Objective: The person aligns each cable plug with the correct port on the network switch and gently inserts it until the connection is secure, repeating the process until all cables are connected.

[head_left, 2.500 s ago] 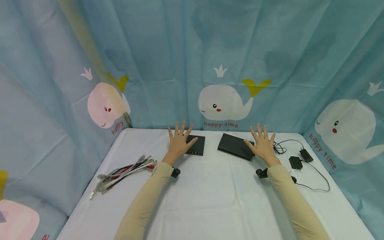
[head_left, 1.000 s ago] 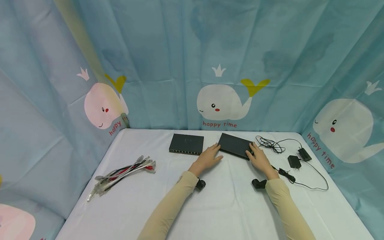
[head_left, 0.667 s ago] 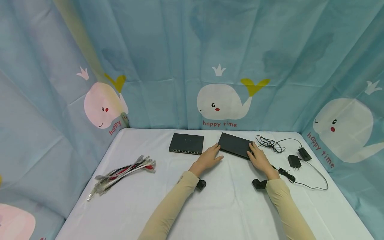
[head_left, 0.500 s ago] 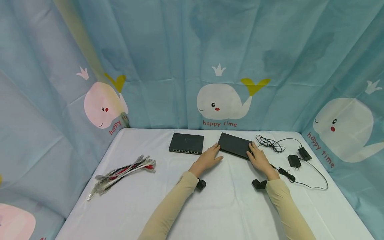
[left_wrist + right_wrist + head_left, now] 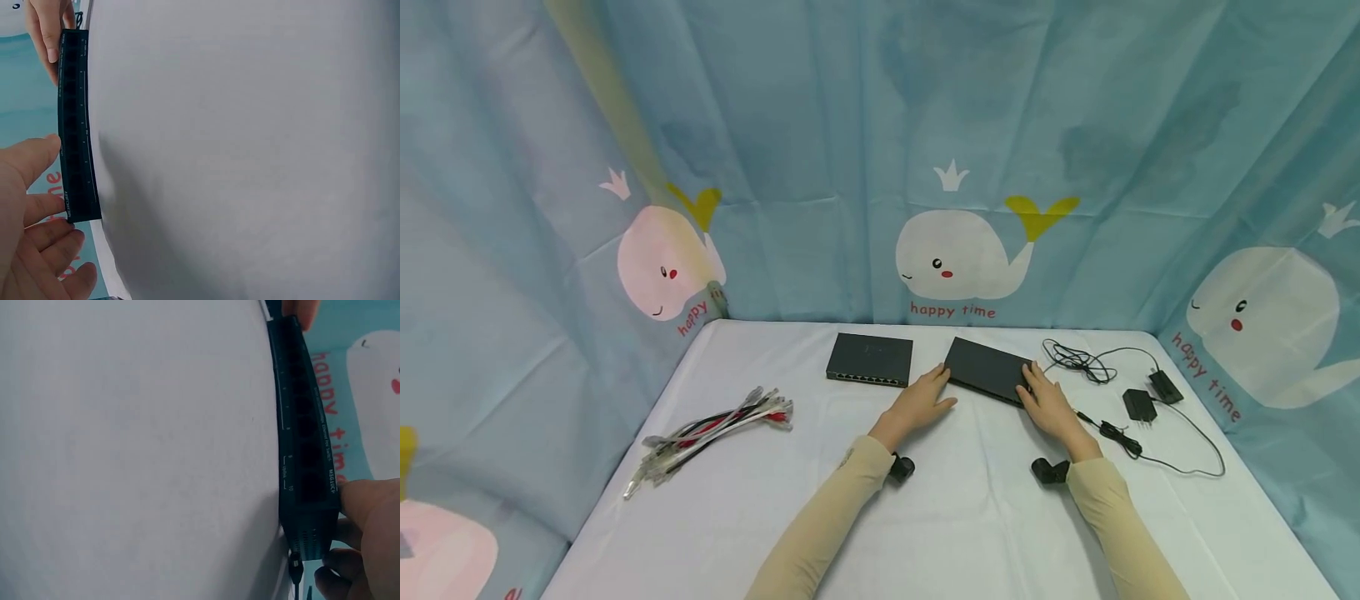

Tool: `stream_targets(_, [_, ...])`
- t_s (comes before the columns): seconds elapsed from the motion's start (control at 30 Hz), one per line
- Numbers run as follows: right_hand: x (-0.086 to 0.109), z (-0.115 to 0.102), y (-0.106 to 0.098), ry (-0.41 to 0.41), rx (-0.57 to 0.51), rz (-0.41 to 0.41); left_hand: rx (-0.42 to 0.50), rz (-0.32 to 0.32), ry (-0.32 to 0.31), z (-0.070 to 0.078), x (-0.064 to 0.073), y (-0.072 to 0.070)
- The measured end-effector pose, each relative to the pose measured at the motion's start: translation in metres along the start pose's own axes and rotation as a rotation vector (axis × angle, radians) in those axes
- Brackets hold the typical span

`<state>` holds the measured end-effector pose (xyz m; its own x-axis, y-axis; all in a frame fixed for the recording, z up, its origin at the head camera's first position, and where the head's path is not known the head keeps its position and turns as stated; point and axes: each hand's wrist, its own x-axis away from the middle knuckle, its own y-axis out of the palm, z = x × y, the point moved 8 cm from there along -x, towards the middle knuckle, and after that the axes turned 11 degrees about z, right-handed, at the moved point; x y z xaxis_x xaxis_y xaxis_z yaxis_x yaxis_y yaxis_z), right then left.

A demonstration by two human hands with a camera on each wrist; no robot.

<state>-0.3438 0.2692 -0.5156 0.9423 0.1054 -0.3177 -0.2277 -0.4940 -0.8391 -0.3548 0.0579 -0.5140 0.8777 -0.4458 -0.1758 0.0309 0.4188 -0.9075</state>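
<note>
A flat black network switch (image 5: 988,369) lies slightly angled toward the back of the white-covered table. My left hand (image 5: 916,406) grips its left end, and my right hand (image 5: 1054,410) holds the right end. In the left wrist view, the left thumb meets the edge of the switch (image 5: 75,125), while the other fingers curl about its end. Seen from the right wrist, a row of ports faces me on the switch (image 5: 304,425); the right thumb lies on its upper edge and fingers wrap the vented end.
A second black switch (image 5: 870,358) lies to the left. A bundle of grey, black and red network cables (image 5: 715,433) is at the far left. On the right lie two power adapters, one nearer (image 5: 1140,406) and one behind (image 5: 1166,387), with black cords. A blue whale-print curtain (image 5: 790,208) surrounds the table.
Both hands came from spread, hovering above the table to the ends of the right-hand switch. Since half a second ago that switch has shifted slightly toward me.
</note>
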Motion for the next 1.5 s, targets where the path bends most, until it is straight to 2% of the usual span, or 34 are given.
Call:
stream_targets(0.43, [0.01,-0.013,0.001,0.023,0.041,-0.017,-0.014,0.006,-0.018,-0.001,0.009,-0.001])
stream_targets(0.7, [0.018,-0.021,-0.001,0.023,0.073,-0.018,-0.003,0.017,0.004,0.001,0.016,-0.006])
stream_targets(0.83, [0.023,-0.027,-0.003,0.016,0.1,-0.01,-0.022,0.003,-0.002,0.001,0.019,-0.006])
stream_targets(1.03, [0.026,-0.029,-0.009,-0.013,0.147,0.03,-0.128,0.014,-0.007,0.004,0.025,-0.007])
stream_targets(1.23, [0.009,-0.021,-0.011,-0.076,0.152,0.074,-0.207,0.06,-0.052,0.017,0.026,-0.008])
stream_targets(1.33, [0.001,-0.018,-0.009,-0.091,0.141,0.069,-0.246,0.063,-0.031,0.03,0.026,-0.002])
stream_targets(1.5, [-0.004,-0.019,-0.006,-0.096,0.144,0.051,-0.296,0.025,0.002,0.044,0.027,0.01])
